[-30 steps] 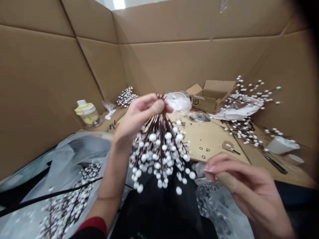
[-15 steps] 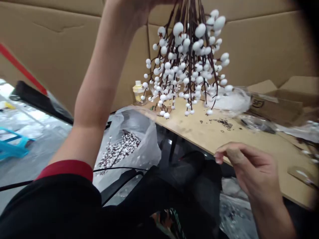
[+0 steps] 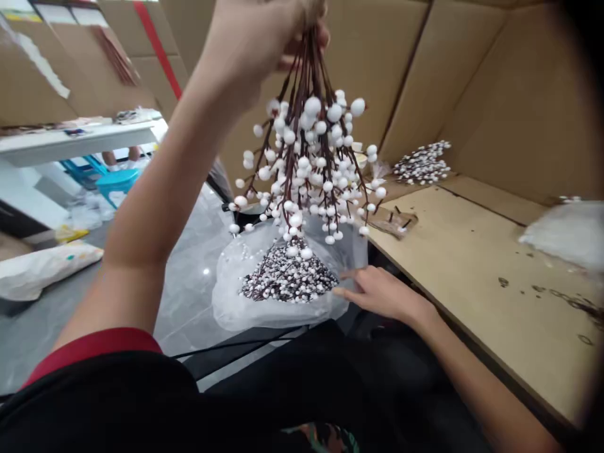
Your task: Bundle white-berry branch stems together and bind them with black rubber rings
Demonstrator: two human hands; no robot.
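Note:
At the top of the head view, my left hand (image 3: 278, 38) is closed around the brown stems of a bunch of artificial berry branches (image 3: 311, 163). The branches hang upside down, their white berries fanning out below. Beneath them is a clear plastic bag (image 3: 236, 308), its mouth open, with a pile of similar berry branches (image 3: 292, 277) inside. My right hand (image 3: 372, 289) is at the right side of this bag, forefinger and thumb stretched out and apart. Whether the fingertips touch the plastic I cannot tell.
A wooden table (image 3: 453, 251) on the right bears small dark rings (image 3: 561, 296), a white plastic bundle (image 3: 570, 233) and another berry bunch (image 3: 422, 163). Cardboard walls (image 3: 533, 107) stand behind it. A blue stool (image 3: 117, 182) and a white sack (image 3: 47, 270) are at the left.
The view has swung left, bringing the bag to the middle. The berry bunch now hangs over the bag. My right hand has moved from the table's front to the bag's side.

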